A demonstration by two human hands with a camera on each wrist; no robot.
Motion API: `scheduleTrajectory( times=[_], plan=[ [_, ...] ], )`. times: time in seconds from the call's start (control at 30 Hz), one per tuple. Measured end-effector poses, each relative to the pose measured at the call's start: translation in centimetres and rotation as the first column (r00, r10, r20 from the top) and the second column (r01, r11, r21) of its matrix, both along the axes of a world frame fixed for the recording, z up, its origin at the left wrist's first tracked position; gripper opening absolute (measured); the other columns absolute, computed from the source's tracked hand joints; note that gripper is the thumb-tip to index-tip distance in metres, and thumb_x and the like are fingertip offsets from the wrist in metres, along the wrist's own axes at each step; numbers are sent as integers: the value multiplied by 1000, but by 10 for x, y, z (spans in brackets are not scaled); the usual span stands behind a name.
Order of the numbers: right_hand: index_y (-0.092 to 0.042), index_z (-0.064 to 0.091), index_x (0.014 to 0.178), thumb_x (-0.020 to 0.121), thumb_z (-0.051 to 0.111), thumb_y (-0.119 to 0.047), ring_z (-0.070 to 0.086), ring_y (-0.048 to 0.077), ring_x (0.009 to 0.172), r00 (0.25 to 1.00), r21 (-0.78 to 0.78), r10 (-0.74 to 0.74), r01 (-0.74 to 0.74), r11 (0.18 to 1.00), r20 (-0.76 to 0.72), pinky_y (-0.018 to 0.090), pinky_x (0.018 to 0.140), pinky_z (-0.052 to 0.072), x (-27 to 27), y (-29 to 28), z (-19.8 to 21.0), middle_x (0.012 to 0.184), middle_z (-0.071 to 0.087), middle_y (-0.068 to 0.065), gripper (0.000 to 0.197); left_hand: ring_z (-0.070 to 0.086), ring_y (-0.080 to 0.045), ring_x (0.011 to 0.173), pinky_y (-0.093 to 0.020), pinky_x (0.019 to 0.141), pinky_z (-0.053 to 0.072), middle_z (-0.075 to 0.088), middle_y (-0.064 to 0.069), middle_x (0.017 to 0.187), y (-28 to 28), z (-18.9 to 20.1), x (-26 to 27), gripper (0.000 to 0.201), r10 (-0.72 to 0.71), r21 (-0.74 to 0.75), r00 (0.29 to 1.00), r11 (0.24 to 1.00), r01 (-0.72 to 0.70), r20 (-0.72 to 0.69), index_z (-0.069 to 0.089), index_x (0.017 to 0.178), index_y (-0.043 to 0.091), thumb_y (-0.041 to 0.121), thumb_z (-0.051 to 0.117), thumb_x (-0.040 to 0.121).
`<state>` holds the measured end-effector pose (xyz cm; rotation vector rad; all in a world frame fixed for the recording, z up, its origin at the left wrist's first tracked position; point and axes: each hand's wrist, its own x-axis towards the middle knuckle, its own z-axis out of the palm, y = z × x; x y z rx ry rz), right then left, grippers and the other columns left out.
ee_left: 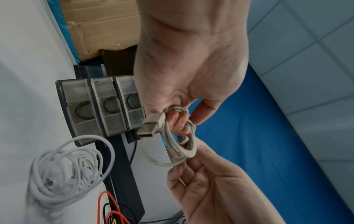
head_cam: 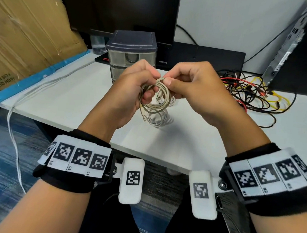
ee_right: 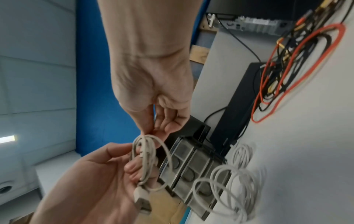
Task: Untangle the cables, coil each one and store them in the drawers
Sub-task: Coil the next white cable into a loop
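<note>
Both hands, left hand [head_cam: 131,88] and right hand [head_cam: 194,90], pinch a nearly coiled beige cable [head_cam: 156,98] at centre frame; the tangle [head_cam: 251,95] at right and the shut drawers [head_cam: 130,58] wait.

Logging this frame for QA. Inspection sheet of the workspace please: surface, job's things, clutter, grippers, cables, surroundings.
Surface: white desk, cables lying on it.
Job's things: beige USB cable coiled, held above the desk; drawer unit, the drawers that show are closed.
Clutter: clear bottle behind the drawers.
Grippers: left hand grips the coil; right hand pinches its top.
Cables: white cable loosely coiled on the desk; tangle of red, yellow and black cables at right, not sorted.
Surroundings: cardboard box at left, monitor behind, computer case at right.
</note>
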<state>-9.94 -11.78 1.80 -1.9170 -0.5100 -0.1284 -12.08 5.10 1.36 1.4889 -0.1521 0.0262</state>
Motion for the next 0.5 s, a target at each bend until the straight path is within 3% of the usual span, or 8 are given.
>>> scheduleTrajectory(
  times=[0.1, 0.23, 0.37, 0.43, 0.5],
  plan=[
    [-13, 72, 88, 93, 68, -5, 59, 10, 64, 994, 105, 29, -18, 994, -109, 22, 61, 44, -2, -2, 6, 73, 70, 5, 10, 41, -12, 59, -24, 55, 31, 53, -7, 72, -1, 2, -1, 17, -13, 9, 998, 1000, 13, 60, 54, 90, 13, -3, 46, 91],
    [-17, 69, 85, 93, 65, 0, 59, 14, 69, 989, 126, 53, -35, 991, -139, 25, 63, 42, -4, -4, 10, 81, 70, 15, 20, 43, -12, 64, -24, 57, 33, 53, -7, 77, -2, 2, -3, 19, -14, 15, 993, 1000, 12, 114, 57, 95, 13, -4, 48, 95],
    [-16, 71, 82, 92, 64, -5, 61, 11, 70, 986, 151, 64, -41, 988, -152, 25, 67, 43, -8, -7, 11, 79, 70, 5, 16, 43, -10, 62, -23, 57, 35, 54, -7, 75, -3, 3, -3, 13, 1, 38, 988, 999, -7, 154, 61, 92, 12, 1, 54, 93],
    [-10, 71, 88, 90, 71, -7, 63, 8, 70, 992, 107, 71, -60, 992, -108, 18, 65, 45, -11, -6, 12, 81, 72, 11, 4, 42, -11, 62, -23, 57, 36, 55, -7, 75, -5, 4, -2, 7, 10, 30, 987, 999, -15, 163, 62, 87, 12, 6, 59, 88],
    [-3, 71, 91, 88, 75, -5, 62, 7, 70, 996, 21, 62, -61, 998, -57, 15, 63, 45, -11, -5, 13, 86, 73, 18, 5, 43, -13, 61, -25, 58, 35, 58, -4, 70, -6, 4, -2, 6, 17, 26, 986, 999, -22, 168, 63, 89, 11, 7, 66, 91]
  ],
)
